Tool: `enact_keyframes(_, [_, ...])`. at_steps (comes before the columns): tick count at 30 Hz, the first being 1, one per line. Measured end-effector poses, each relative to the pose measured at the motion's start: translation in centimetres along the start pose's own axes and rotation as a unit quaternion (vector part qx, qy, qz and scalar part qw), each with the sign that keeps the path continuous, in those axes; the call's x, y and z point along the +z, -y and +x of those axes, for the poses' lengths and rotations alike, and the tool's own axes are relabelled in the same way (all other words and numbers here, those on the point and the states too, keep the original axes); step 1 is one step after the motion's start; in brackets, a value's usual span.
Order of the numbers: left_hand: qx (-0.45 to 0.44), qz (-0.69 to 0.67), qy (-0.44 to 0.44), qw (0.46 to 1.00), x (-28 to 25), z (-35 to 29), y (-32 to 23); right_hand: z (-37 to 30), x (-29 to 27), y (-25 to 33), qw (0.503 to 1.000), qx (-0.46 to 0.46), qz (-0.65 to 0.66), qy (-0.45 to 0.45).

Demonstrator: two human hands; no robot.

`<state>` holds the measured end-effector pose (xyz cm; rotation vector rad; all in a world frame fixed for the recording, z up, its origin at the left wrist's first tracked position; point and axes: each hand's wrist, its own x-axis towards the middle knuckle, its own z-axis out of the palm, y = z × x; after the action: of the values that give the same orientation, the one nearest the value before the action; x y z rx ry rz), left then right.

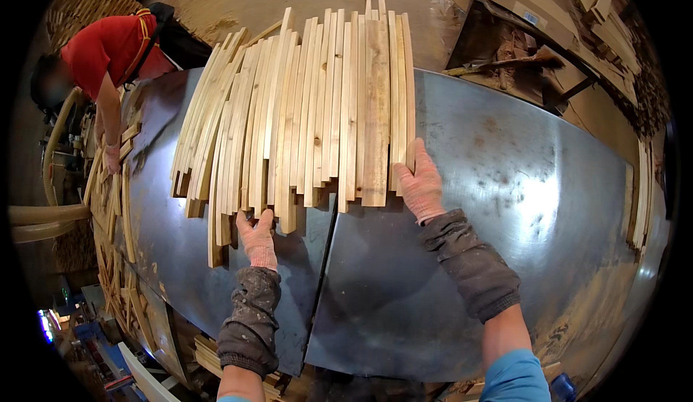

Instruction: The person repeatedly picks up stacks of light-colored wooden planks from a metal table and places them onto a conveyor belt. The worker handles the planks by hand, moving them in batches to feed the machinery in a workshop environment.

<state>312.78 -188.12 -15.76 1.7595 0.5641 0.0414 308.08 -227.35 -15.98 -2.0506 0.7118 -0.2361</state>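
A broad layer of pale wooden strips (317, 113) lies side by side on a metal tabletop (498, 257), their near ends uneven. My left hand (258, 240) is at the near ends left of the middle, thumb and fingers around the end of a strip; some fingertips are hidden by the wood. At the right edge of the layer, my right hand (421, 189) grips the outermost strips, with its thumb at the near end and its fingers along the outer side. Both hands wear pinkish work gloves, with dark sleeve covers over the forearms.
A dark seam (325, 279) crosses the tabletop. At the far left a person in a red shirt (108, 48) bends over loose strips (115, 207). A cart (534, 33) with cardboard and scrap wood stands at the back right. More strips (639, 196) lie along the right edge.
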Motion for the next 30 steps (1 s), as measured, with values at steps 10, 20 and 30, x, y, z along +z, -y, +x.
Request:
enact_keyframes(10, [0.145,0.468,0.196,0.849,-3.1,4.6,-10.1,4.0,-0.5,2.5,0.999,0.037,0.024,-0.001])
enact_keyframes(20, [0.091,0.485,0.131,0.860,10.6,10.4,-17.0,6.1,1.4,6.1,0.994,0.064,-0.088,-0.017])
enact_keyframes(30, [0.087,0.487,0.086,0.865,13.6,11.2,-16.2,4.9,2.4,6.7,0.988,0.106,-0.101,-0.047])
